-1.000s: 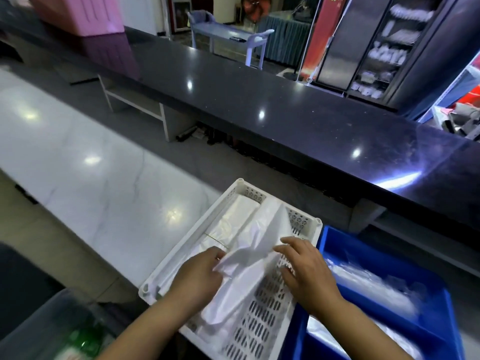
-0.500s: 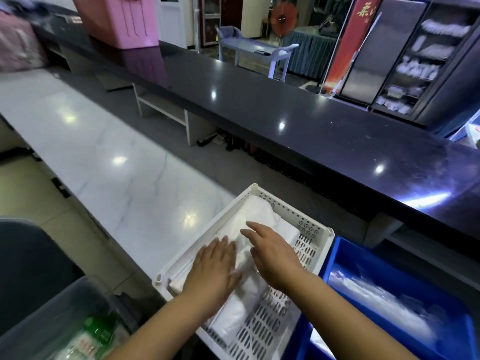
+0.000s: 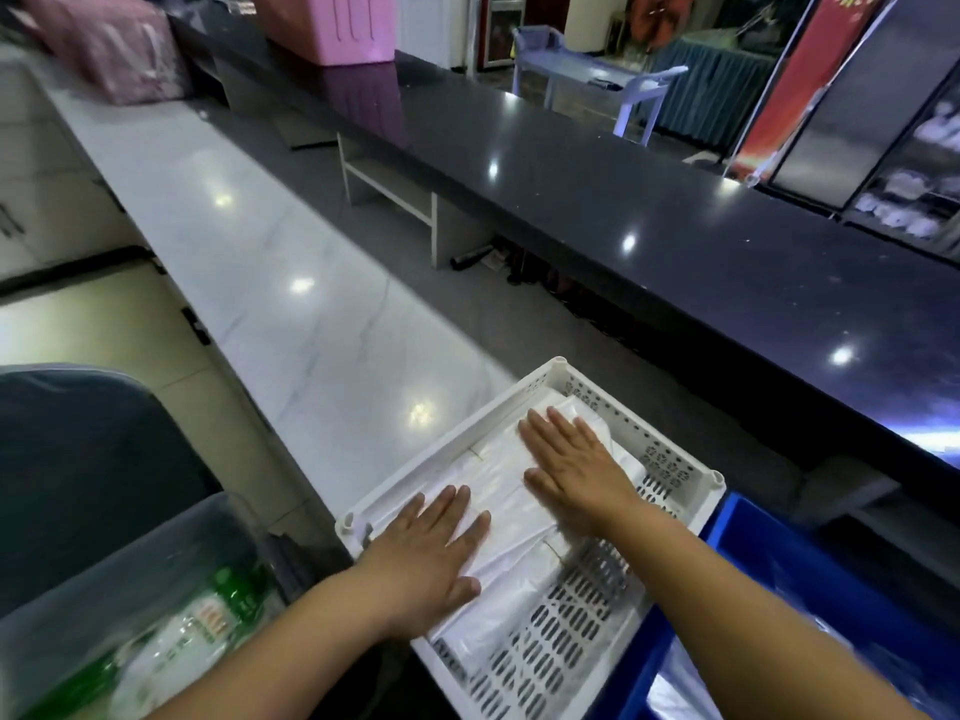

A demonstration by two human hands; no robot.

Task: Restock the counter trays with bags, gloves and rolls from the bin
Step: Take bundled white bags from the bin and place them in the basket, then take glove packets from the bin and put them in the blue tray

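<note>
— Counting hands: how many are seen, and how are they held?

— Two. The left hand (image 3: 431,556) and the right hand (image 3: 574,467) are laid flat with fingers spread, apart from each other, nothing gripped; both are pressed on the white bags (image 3: 506,491).

— Where are the bags kept?

— One stack is seen, lying inside one white slotted tray (image 3: 670,467) on the marble counter (image 3: 270,262). One blue bin (image 3: 753,532) is set just beside the tray.
</note>
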